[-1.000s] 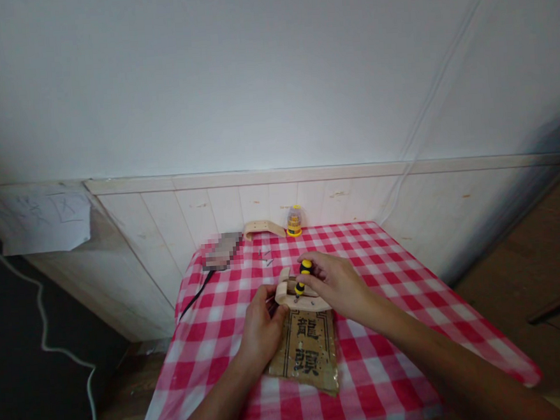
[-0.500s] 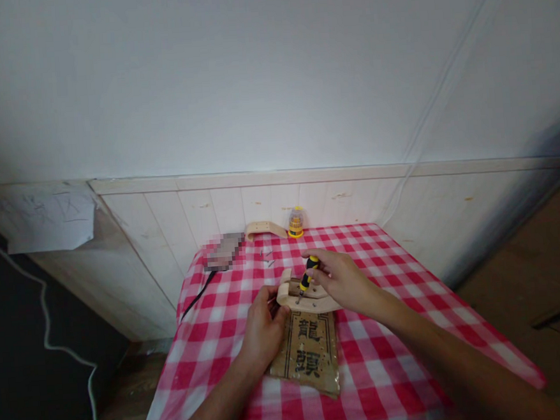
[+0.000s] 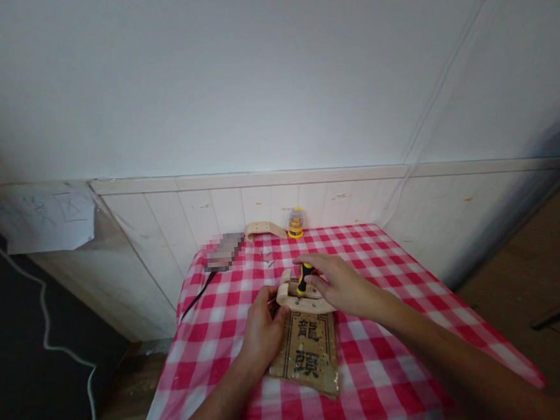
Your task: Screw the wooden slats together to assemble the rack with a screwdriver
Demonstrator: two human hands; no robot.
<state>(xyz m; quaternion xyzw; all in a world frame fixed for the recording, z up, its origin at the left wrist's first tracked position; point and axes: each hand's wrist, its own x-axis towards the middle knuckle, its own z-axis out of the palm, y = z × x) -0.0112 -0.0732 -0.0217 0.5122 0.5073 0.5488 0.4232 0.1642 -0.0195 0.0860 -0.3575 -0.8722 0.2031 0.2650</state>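
Observation:
My right hand (image 3: 337, 284) is closed round a small black-and-yellow screwdriver (image 3: 304, 277), held almost upright with its tip down on a curved wooden piece (image 3: 290, 297). My left hand (image 3: 262, 329) grips the left end of that wooden piece, fingers curled against it. The piece rests on the top edge of a brown wooden board (image 3: 309, 352) printed with large black characters, lying flat on the red-and-white checked tablecloth (image 3: 390, 349).
At the table's far edge lie a second curved wooden piece (image 3: 263, 228), a yellow screwdriver-bit holder (image 3: 295, 223) and a blurred dark device (image 3: 222, 251) with a black cable (image 3: 197, 297). A few loose screws (image 3: 266, 257) lie behind the hands. White panelled wall behind.
The screwdriver has gone from tilted to nearly upright as my right hand turned over it. My left hand and the wooden piece stayed put.

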